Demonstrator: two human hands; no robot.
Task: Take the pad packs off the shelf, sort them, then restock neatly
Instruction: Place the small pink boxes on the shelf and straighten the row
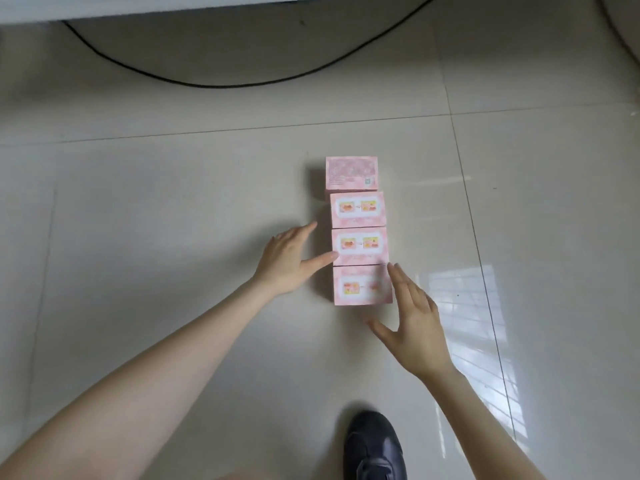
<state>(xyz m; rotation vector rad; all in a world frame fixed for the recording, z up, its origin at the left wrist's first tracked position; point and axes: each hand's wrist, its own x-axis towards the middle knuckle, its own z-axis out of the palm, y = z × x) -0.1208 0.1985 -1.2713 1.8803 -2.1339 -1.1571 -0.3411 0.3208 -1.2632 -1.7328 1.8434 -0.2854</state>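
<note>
Several pink pad packs stand in one straight row on the tiled floor, running away from me. The farthest pack (351, 173) shows a plain printed face; the second pack (357, 209), third pack (360, 246) and nearest pack (362, 285) show small pictures. My left hand (289, 263) lies flat against the row's left side, thumb touching the third pack. My right hand (412, 323) is spread at the right side, fingertips against the nearest pack's right edge. Neither hand grips anything.
A black cable (214, 84) curves across the floor beyond the packs, below a white ledge (138, 6) at the top. A dark shoe (374, 448) stands at the bottom centre. Bright window light reflects on the tiles (467, 306) to the right.
</note>
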